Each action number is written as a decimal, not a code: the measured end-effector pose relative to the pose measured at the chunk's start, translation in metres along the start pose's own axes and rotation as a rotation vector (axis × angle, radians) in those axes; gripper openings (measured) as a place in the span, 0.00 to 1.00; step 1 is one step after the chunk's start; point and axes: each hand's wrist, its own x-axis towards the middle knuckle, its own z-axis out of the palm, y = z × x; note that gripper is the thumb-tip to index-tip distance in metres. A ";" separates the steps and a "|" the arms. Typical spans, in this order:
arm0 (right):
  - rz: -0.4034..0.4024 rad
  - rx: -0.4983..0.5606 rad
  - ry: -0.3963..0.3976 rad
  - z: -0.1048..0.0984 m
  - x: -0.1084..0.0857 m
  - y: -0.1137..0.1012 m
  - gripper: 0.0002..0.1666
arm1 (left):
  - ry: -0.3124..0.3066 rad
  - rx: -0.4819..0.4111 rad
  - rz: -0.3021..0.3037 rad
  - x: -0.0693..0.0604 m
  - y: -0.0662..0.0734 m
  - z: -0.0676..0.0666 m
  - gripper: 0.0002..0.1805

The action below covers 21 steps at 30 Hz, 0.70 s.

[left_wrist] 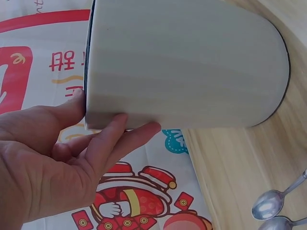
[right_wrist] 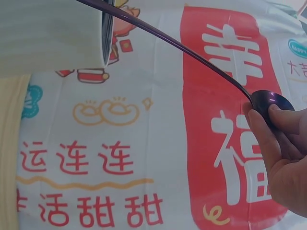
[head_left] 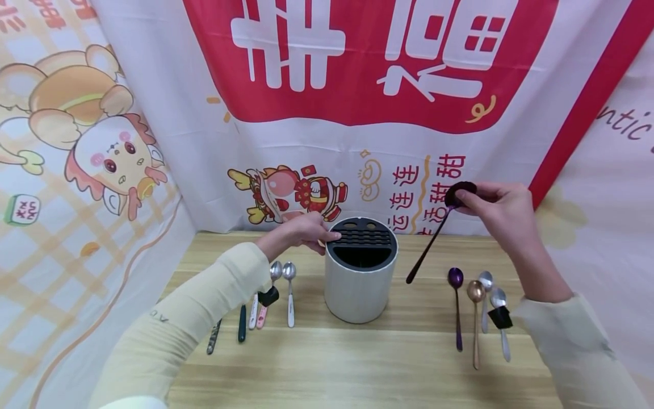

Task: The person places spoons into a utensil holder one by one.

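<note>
A white cylindrical utensil holder (head_left: 357,292) with a black slotted top (head_left: 364,233) stands upright on the table. My left hand (head_left: 306,230) grips its upper left edge, thumb on the rim and fingers against the side, as the left wrist view shows. To the right, my right hand (head_left: 503,211) pinches a dark purple long-handled spoon (right_wrist: 264,98) by its bowl, between thumb and fingers. The spoon hangs in the air, its slender handle slanting down to the left, apart from the holder.
Right of the holder lie a purple spoon (head_left: 456,278), a copper-coloured spoon (head_left: 476,291) and silver spoons (head_left: 498,297), one with a black wrap. On the left are several more spoons (head_left: 289,271), partly hidden by my left sleeve. A printed cloth (head_left: 306,136) hangs behind the table.
</note>
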 end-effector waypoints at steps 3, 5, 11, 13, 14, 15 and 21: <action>-0.002 0.012 0.005 0.005 0.004 -0.005 0.22 | -0.003 0.005 -0.015 0.003 0.001 0.000 0.15; -0.016 0.023 0.013 0.008 0.006 -0.010 0.21 | -0.008 0.005 -0.026 0.004 0.002 0.000 0.15; -0.068 0.026 0.043 0.014 0.015 -0.020 0.20 | -0.012 0.030 -0.037 0.003 0.005 -0.001 0.15; -0.087 0.039 0.052 0.016 0.017 -0.022 0.20 | -0.013 0.035 -0.036 0.003 0.005 -0.001 0.15; -0.096 0.045 0.057 0.018 0.017 -0.023 0.19 | -0.015 0.035 -0.035 0.003 0.005 -0.001 0.14; -0.104 0.052 0.059 0.019 0.018 -0.024 0.19 | -0.018 0.033 -0.034 0.003 0.006 -0.001 0.14; -0.107 0.076 0.076 0.025 0.024 -0.027 0.20 | -0.028 0.027 -0.032 0.004 0.006 0.000 0.14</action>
